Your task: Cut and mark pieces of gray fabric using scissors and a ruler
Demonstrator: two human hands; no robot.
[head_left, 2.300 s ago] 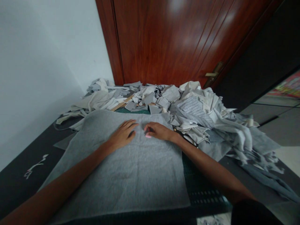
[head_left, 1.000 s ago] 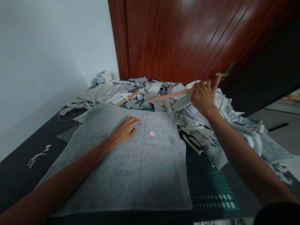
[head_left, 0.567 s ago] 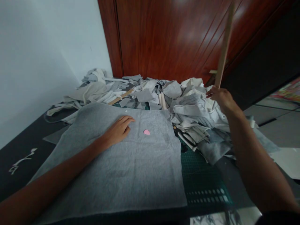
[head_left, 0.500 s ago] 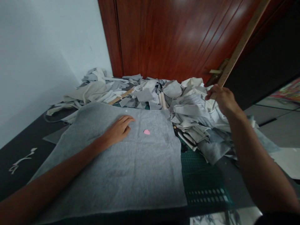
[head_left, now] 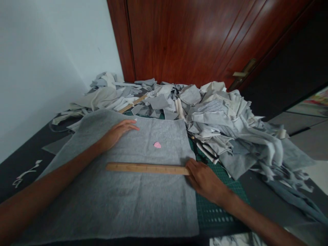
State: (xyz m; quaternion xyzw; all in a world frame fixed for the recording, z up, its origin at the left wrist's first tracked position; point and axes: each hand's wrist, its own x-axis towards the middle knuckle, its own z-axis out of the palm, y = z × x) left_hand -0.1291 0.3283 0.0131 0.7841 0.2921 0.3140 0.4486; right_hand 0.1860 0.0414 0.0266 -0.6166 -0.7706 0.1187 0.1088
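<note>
A grey cloth (head_left: pixel 115 205) lies spread over the table and a green cutting mat (head_left: pixel 215 205). My right hand (head_left: pixel 202 176) grips the right end of a wooden ruler (head_left: pixel 146 168), which stretches level across the cloth. Flat on the upper part of the cloth rests my left hand (head_left: pixel 119 131), its fingers stretched out. A tiny white piece (head_left: pixel 135 120) shows by its fingertips. Between the hands and above the ruler is a pink piece of tailor's chalk (head_left: pixel 157 145).
Scissors (head_left: pixel 205 147) with black handles lie right of the cloth. Fabric scraps (head_left: pixel 215 106) are heaped along the back and right. A second wooden strip (head_left: pixel 133 104) sits among them. White string (head_left: pixel 27 174) lies at left; behind stand a wooden door (head_left: pixel 179 41) and a wall.
My right hand has brought the ruler down from its raised, slanted position at right onto or just over the cloth. My left hand has slid slightly left and up.
</note>
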